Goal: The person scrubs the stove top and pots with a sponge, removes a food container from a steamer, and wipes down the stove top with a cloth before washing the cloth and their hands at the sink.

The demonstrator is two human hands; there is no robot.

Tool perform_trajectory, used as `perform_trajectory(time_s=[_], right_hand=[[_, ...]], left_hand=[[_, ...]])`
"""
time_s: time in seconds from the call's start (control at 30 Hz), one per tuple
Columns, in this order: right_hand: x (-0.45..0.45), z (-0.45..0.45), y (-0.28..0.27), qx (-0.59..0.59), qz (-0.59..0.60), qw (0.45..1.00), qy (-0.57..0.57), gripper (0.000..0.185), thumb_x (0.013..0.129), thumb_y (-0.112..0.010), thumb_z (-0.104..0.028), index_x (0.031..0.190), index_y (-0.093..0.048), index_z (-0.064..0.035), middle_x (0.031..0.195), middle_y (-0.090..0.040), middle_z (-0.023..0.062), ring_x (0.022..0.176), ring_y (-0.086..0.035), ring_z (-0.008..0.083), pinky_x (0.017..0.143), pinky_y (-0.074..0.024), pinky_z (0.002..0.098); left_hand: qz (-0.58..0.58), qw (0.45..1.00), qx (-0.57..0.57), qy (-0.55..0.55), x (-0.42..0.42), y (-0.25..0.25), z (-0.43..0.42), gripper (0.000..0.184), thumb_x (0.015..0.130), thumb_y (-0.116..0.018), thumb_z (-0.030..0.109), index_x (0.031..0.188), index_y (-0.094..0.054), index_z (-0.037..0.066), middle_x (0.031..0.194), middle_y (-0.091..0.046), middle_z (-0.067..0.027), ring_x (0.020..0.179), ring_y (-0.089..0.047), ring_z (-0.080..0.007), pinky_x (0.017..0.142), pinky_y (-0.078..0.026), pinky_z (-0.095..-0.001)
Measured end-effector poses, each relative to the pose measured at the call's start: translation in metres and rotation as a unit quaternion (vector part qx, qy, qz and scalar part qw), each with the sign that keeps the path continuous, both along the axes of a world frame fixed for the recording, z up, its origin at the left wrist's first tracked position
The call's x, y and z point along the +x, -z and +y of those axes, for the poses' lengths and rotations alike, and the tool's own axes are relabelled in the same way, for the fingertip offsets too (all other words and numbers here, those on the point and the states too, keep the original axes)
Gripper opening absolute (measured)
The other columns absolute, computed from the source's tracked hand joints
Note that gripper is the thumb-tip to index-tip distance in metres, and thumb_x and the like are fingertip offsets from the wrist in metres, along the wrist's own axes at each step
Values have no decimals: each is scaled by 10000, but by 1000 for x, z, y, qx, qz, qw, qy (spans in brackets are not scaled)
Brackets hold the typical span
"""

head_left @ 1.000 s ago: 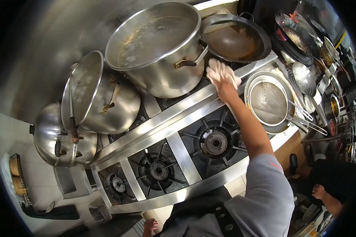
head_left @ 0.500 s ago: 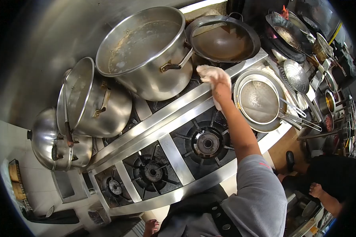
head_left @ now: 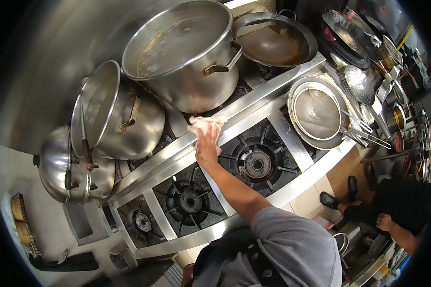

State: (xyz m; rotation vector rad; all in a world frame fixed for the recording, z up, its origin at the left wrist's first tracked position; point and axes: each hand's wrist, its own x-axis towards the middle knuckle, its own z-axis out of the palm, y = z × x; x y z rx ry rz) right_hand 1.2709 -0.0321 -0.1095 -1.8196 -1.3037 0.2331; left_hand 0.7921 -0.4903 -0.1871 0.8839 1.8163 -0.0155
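Observation:
My right hand (head_left: 207,146) presses a crumpled white cloth (head_left: 207,126) onto the raised steel ledge (head_left: 244,114) of the stove. Just behind it stands a large stock pot (head_left: 196,91) of cloudy liquid. Below the hand, an uncovered gas burner (head_left: 257,164) sits in its black grate. My left hand (head_left: 187,273) shows only as a small part at the bottom edge beside my apron, its fingers hidden.
A wok (head_left: 277,45) stands behind the ledge. Strainers (head_left: 316,112) rest in a pan at right. Another tall pot (head_left: 141,126) and a domed steel vessel (head_left: 55,165) stand at left. A co-worker's hand (head_left: 384,222) shows at lower right.
My right hand has moved left along the ledge with the cloth, from near the wok to in front of the large pot. The view has shifted slightly. The co-worker's foot has shifted.

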Motion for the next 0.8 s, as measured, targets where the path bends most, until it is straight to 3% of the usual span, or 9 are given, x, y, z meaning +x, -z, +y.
perform_trajectory(time_s=[0.1,0.2,0.23,0.3,0.33,0.37,0.5,0.67,0.8], right_hand=[[57,19,32,122,4,987,103,562,872,-396,-89,1395,-214,4,1463,-93,239,1353,-22,416,1103,-33,470],[187,41,11,142,151,934,291,772,818,-460,-19,1414,30,0,1441,-169,250,1351,-149,343,1112,-102,375],[230,38,7,104,276,900,320,762,808,-446,-20,1400,31,30,1377,-282,294,1288,-296,368,1071,-234,365],[286,39,31,45,245,925,287,780,812,-479,-80,1396,23,44,1338,-338,279,1169,-424,383,1043,-273,407],[301,45,57,-144,101,965,194,750,830,-473,-116,1388,-4,61,1303,-379,280,1141,-450,381,1035,-288,401],[279,38,54,-171,13,970,175,712,822,-484,-126,1354,-48,58,1274,-398,276,1119,-462,378,1013,-301,400],[76,26,58,-39,-59,983,170,567,791,-528,-168,1220,-225,46,1154,-472,258,1033,-511,365,928,-356,396],[-165,15,29,-112,229,967,25,414,752,-584,-220,1051,-446,31,1005,-565,236,925,-572,349,821,-424,392],[-204,14,29,-88,443,890,66,342,721,-628,-262,917,-623,19,885,-640,218,838,-620,337,736,-478,388]], left_hand=[[-19,998,-4,-58,-1,-13,2,250,872,-512,192,939,-613,-28,920,-610,-130,832,-584,-233,750,-455,-333],[1,947,-124,-296,3,-16,4,232,877,-503,178,914,-612,-23,913,-603,-120,815,-572,-255,742,-444,-345],[-83,943,-67,-315,-9,-4,-6,236,882,-494,183,905,-612,-21,901,-600,-122,802,-569,-253,727,-443,-352],[-275,892,26,-358,-37,25,-29,247,893,-477,192,886,-610,-16,876,-593,-126,776,-563,-250,696,-442,-366],[-80,970,-100,-207,-41,28,-28,273,904,-435,224,872,-626,32,807,-605,-139,742,-580,-286,664,-447,-396],[-46,997,-47,-39,-48,23,-28,273,905,-431,236,859,-629,54,780,-605,-140,733,-583,-303,660,-450,-400],[-48,992,-67,-97,-58,29,-10,240,897,-451,243,862,-619,76,759,-600,-104,698,-581,-268,609,-437,-374],[-64,989,-62,-115,-109,38,10,199,887,-477,253,864,-607,104,733,-594,-58,655,-580,-224,546,-420,-341],[-72,981,-47,-173,-149,33,12,168,880,-497,260,867,-598,126,712,-589,-22,621,-578,-189,495,-407,-315]])
